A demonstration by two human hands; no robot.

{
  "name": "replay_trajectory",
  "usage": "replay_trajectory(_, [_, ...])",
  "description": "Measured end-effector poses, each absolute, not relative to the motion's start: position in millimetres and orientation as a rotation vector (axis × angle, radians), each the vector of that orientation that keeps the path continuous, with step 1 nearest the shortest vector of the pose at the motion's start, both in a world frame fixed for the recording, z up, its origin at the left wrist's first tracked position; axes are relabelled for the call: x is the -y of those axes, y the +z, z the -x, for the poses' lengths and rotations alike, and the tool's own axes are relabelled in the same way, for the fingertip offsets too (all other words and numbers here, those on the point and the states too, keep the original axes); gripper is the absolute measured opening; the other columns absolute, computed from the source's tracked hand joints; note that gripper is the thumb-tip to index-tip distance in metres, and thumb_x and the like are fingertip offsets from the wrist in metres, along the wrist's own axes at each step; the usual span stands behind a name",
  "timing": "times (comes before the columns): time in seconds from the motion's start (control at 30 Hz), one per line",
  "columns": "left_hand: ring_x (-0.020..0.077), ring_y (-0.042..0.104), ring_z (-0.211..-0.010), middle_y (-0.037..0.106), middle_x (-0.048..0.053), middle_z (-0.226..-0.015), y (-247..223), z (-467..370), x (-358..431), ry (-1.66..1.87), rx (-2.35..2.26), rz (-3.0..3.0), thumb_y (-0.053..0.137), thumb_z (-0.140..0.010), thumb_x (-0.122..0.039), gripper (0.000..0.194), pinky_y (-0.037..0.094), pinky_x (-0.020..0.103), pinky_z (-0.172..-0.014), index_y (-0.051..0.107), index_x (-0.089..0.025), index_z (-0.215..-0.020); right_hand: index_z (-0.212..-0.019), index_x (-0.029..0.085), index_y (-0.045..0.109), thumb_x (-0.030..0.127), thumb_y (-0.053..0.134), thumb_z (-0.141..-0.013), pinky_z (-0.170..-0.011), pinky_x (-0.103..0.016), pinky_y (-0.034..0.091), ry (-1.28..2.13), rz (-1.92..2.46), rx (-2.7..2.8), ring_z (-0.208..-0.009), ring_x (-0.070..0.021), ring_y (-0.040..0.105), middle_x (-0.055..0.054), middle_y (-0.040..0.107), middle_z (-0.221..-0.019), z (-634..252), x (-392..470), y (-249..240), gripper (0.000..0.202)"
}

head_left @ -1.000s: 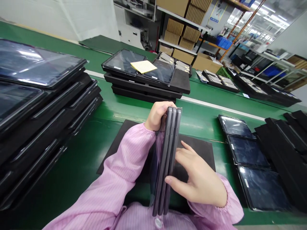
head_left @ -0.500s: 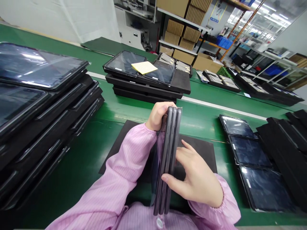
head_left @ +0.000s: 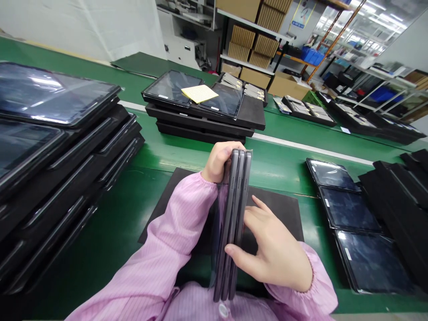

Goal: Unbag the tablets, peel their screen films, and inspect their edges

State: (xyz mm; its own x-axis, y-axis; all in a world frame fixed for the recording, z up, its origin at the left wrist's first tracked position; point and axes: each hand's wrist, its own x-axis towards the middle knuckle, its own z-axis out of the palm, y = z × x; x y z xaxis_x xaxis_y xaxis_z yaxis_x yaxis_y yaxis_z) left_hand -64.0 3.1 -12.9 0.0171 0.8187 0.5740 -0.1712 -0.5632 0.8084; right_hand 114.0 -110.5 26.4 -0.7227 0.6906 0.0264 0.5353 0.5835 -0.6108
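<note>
Three tablets stand on edge between two hands.
The left hand has its fingers curled round their far end; the right hand rests its thumb on the thin edges, but I can't tell if its fingers squeeze. They're over a black board on the green tabletop. Smooth sides and a loose hold could let one slip and bump down.

Blurred white ceiling tubes glow at two o'clock; glare streaks a glossy black tablet at ten; slim grey tablets look crisp.
</note>
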Motion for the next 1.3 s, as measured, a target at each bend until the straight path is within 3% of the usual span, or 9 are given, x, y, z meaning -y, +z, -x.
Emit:
replay_trajectory(0.3, [0.0144, 0.041, -0.047, 0.053, 0.001, -0.05, -11.9, 63.3, -3.7, 1.654, -0.676, -1.548, 0.043, -0.081, -0.087, 0.073, 0.034, 0.033, -0.051, 0.058, -0.02, -0.057, -0.091, 0.019, 0.063, 0.04, 0.066, -0.091, -0.12, -0.066, 0.037, 0.932, 0.99, 2.567, -0.09, -0.0248, 0.071, -0.005, 0.072, -0.088, -116.3, 105.7, 26.1, 0.022])
replay_trajectory(0.53, [0.0141, 0.039, -0.046, 0.051, 0.002, -0.049, -14.9, 62.4, -6.3, 1.645, -0.704, -1.479, 0.044, -0.08, -0.085, 0.071, 0.029, 0.032, -0.047, 0.056, -0.02, -0.056, -0.093, 0.02, 0.06, 0.037, 0.067, -0.089, -0.121, -0.063, 0.036, 0.999, 0.931, 2.59, -0.093, -0.0254, 0.071, -0.006, 0.072, -0.092, -119.0, 100.0, 25.2, 0.019])
replay_trajectory(0.73, [0.0143, 0.04, -0.046, 0.049, 0.0, -0.047, -14.8, 63.0, -5.3, 1.644, -0.705, -1.5, 0.044, -0.081, -0.085, 0.071, 0.033, 0.033, -0.05, 0.057, -0.02, -0.057, -0.092, 0.021, 0.058, 0.037, 0.068, -0.087, -0.122, -0.062, 0.036, 1.054, 0.903, 2.593, -0.091, -0.0247, 0.071, -0.003, 0.07, -0.088, -124.1, 93.7, 25.0, 0.019])
replay_trajectory(1.03, [0.0169, 0.048, -0.05, 0.06, 0.003, -0.055, -6.8, 64.0, 4.6, 1.642, -0.656, -1.673, 0.04, -0.086, -0.086, 0.073, 0.037, 0.034, -0.056, 0.059, -0.02, -0.059, -0.094, 0.024, 0.064, 0.051, 0.066, -0.096, -0.122, -0.058, 0.038, 1.157, 0.743, 2.584, -0.094, -0.0249, 0.074, -0.003, 0.073, -0.089, -128.8, 87.9, 26.7, 0.027])
replay_trajectory(1.3, [0.0209, 0.057, -0.059, 0.064, 0.005, -0.06, -3.8, 62.4, 10.9, 1.64, -0.634, -1.773, 0.036, -0.09, -0.086, 0.075, 0.042, 0.036, -0.063, 0.06, -0.02, -0.061, -0.091, 0.023, 0.064, 0.043, 0.06, -0.101, -0.12, -0.056, 0.042, 1.149, 0.712, 2.605, -0.095, -0.0246, 0.074, -0.004, 0.077, -0.091, -129.6, 89.3, 27.7, 0.022])
